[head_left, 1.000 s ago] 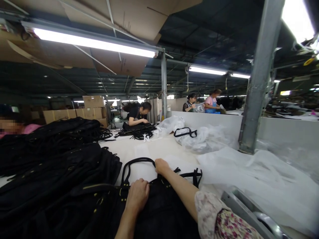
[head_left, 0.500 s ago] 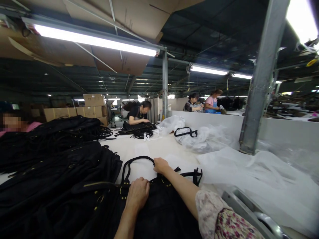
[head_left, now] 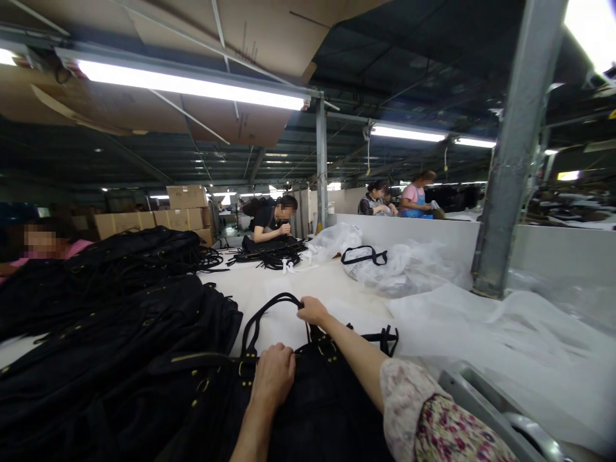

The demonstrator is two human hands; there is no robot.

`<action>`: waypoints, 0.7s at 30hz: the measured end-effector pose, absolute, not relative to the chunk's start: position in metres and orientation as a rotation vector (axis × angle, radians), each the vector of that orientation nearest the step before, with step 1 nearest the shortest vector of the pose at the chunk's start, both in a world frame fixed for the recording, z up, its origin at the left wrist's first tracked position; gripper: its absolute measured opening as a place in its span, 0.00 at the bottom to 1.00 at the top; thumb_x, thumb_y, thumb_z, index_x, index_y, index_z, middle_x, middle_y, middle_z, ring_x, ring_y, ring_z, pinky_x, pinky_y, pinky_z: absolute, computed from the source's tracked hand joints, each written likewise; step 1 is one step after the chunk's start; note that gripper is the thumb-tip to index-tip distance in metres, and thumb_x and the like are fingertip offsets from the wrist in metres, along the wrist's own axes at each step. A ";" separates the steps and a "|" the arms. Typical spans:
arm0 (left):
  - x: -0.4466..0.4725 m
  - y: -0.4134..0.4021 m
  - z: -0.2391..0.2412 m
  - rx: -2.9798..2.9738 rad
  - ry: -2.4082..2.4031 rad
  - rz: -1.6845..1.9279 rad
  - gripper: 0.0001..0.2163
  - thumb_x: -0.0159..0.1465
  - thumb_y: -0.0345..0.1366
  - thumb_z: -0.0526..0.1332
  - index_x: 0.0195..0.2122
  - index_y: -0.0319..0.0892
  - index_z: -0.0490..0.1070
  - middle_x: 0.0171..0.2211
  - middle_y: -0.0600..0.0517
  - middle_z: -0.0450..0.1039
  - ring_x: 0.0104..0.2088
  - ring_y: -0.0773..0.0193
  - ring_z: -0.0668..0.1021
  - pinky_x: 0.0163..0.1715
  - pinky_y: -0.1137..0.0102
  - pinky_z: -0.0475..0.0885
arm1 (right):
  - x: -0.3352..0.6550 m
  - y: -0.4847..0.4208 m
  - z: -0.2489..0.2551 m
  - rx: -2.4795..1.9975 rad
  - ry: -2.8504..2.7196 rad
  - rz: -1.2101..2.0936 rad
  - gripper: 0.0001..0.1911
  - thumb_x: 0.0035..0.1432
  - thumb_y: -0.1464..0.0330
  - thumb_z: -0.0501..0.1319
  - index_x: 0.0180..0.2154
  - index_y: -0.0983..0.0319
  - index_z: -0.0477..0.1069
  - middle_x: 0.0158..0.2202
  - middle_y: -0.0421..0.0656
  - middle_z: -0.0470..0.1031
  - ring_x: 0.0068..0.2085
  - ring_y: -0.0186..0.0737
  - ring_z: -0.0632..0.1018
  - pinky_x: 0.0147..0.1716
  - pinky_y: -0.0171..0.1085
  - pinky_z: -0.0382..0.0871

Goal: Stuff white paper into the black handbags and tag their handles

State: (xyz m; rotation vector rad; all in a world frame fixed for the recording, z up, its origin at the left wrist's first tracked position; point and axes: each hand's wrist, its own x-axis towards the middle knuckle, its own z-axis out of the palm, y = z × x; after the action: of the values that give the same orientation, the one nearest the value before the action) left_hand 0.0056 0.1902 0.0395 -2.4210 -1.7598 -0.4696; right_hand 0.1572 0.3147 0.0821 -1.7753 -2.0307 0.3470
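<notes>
Dim hall, bright fluorescent tubes point(head_left: 192, 85) overhead, top-right glare, wide-angle bending at edges

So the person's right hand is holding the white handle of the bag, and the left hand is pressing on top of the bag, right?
Not quite: the handle is black, not white, as the head view shows. The right hand does grip it, and the left hand presses on top of the black bag.

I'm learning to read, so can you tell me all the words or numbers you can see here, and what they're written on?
There are no words or numbers clear enough to read.
Cardboard sheets under the roof: dark print marks, too small and blurred.
Cardboard boxes at the back: no writing can be made out.
Black bag under the left hand and right hand: no label shows.
</notes>
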 end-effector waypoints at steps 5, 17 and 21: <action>0.000 0.182 0.048 -2.344 -1.649 -0.719 0.17 0.67 0.28 0.47 0.47 0.44 0.73 0.46 0.47 0.74 0.49 0.59 0.74 0.50 0.67 0.67 | 0.177 0.293 0.146 -1.564 -1.945 0.358 0.04 0.56 0.72 0.62 0.36 0.65 0.70 0.36 0.44 0.76 0.41 0.40 0.76 0.38 0.34 0.67; 0.019 0.134 0.140 -1.901 -1.283 -1.083 0.23 0.66 0.30 0.46 0.62 0.41 0.61 0.61 0.40 0.64 0.61 0.46 0.65 0.58 0.49 0.59 | 0.212 0.154 0.161 -1.217 -2.310 -0.014 0.10 0.64 0.62 0.61 0.38 0.62 0.66 0.35 0.43 0.75 0.36 0.40 0.76 0.34 0.33 0.63; 0.012 0.159 0.121 -2.446 -1.312 -0.995 0.19 0.61 0.37 0.45 0.43 0.51 0.75 0.41 0.48 0.78 0.40 0.51 0.79 0.43 0.58 0.73 | 0.224 0.134 0.149 -1.278 -2.513 -0.054 0.14 0.64 0.57 0.61 0.39 0.62 0.66 0.38 0.44 0.76 0.39 0.42 0.76 0.35 0.33 0.64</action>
State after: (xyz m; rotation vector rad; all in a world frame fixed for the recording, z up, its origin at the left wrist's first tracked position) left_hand 0.0116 0.1586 0.1210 -2.4458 -1.3121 -0.9947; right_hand 0.2239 0.1342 0.1489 -1.2781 -2.5130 -0.0543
